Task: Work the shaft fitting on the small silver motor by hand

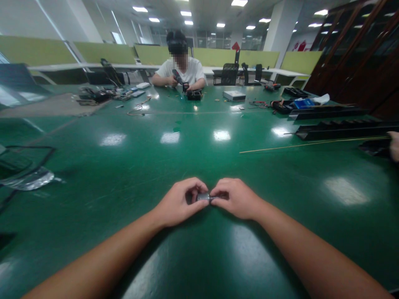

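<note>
Both my hands rest on the green table (pixel 199 257) near its front edge, knuckles up, fingertips meeting. My left hand (pixel 180 202) is curled with thumb and fingers pinched on a small grey metal part (pixel 203 197). My right hand (pixel 237 198) is also curled, and its fingertips pinch the right end of the same part. Most of the part is hidden by the fingers.
A person in a white shirt (pixel 181 71) sits across the table holding a tool over a black box (pixel 193 95). Long black trays (pixel 343 129) and a thin brass rod (pixel 311 144) lie at right. Clear plastic (pixel 29 178) lies at left. Another person's hand (pixel 394 145) shows at the right edge.
</note>
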